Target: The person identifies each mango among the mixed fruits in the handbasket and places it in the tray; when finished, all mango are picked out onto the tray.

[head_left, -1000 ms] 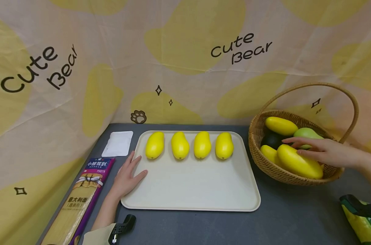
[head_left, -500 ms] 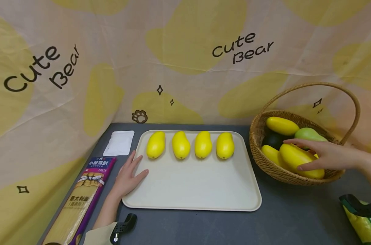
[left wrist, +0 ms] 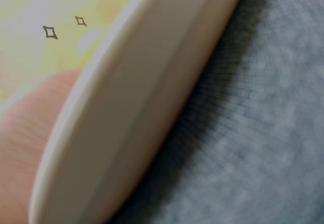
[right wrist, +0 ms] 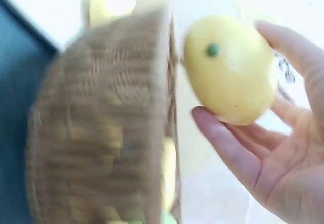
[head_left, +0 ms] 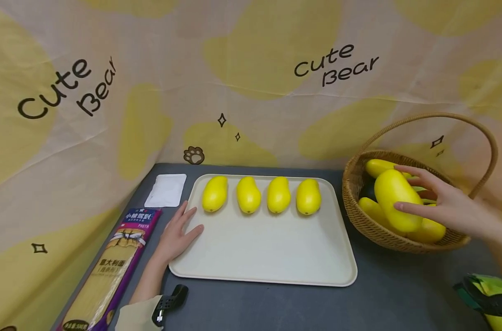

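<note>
My right hand (head_left: 443,200) holds a large yellow mango (head_left: 395,198) between thumb and fingers, raised above the wicker basket (head_left: 368,232). In the right wrist view the held mango (right wrist: 228,72) shows a green stem spot and is up beside the basket's rim. More yellow fruit, a dark one and a green one lie in the basket, partly hidden by the hand and mango. My left hand (head_left: 178,236) rests with spread fingers on the left edge of the cream tray (head_left: 267,248). Several yellow mangoes (head_left: 248,195) stand in a row along the tray's far side.
A pasta packet (head_left: 110,271) lies left of the tray, with a white sachet (head_left: 165,191) behind it. The basket's tall handle (head_left: 493,151) arches over its right side. A green and yellow bag (head_left: 488,285) is at the lower right. A printed cloth (head_left: 255,82) hangs behind.
My right hand has closed round the mango in the basket and lifted it up above the other fruit. The left hand stays on the tray edge. The head view has shifted slightly.
</note>
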### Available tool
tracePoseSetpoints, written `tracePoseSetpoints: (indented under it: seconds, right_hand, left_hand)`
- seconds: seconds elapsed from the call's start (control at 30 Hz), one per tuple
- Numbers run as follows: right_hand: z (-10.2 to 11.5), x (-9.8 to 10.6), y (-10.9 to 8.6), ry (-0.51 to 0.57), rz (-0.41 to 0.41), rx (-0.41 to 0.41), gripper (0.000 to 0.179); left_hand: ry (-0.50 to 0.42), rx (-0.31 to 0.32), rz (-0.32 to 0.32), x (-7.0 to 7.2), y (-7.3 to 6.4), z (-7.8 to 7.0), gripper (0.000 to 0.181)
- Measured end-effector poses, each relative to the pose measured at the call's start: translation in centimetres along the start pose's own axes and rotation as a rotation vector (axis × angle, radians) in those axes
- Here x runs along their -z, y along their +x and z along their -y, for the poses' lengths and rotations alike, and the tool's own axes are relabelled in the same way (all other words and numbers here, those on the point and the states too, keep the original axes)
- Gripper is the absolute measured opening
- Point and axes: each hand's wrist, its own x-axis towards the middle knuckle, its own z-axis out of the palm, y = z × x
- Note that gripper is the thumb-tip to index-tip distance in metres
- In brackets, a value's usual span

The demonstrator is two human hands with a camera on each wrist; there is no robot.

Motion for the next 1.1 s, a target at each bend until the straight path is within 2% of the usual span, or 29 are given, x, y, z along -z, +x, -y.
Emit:
tracePoseSetpoints:
  seconds: [0.1, 0.17, 0.3, 0.37, 0.5, 0.77, 1.1]
  right_hand:
    - [1.1, -1.1, 0.1, 0.144, -0.027, -0.026, 0.082]
    - [1.8, -2.0, 0.3, 0.262, -0.022, -0.010, 0.079]
    - [3.5, -4.3, 1.0, 0.474, 0.029, 0.023, 0.074]
    - [4.5, -5.6, 1.4, 0.544, 0.058, 0.040, 0.072]
    - [6.4, -8.3, 2.4, 0.605, 0.110, 0.027, 0.073]
    - [8.8, -14.3, 4.8, 0.679, 0.194, -0.036, 0.080]
    - [12.0, -21.1, 8.0, 0.731, 0.247, -0.097, 0.079]
  left_hand:
    - [-0.027, -0.007, -0.017, 0.0, 0.0, 0.2, 0.063]
    - [-0.043, -0.012, -0.028, 0.0, 0.1, 0.3, 0.061]
    - [-0.070, -0.007, -0.050, 0.0, 0.1, 0.3, 0.056]
    - [-0.084, 0.000, -0.067, 0.0, 0.1, 0.2, 0.053]
    - [-0.111, 0.015, -0.109, 0.0, 0.1, 0.0, 0.047]
    - [-0.161, -0.012, -0.199, 0.1, 0.0, -0.1, 0.038]
    - [-0.153, 0.004, -0.167, 0.1, 0.2, 0.2, 0.042]
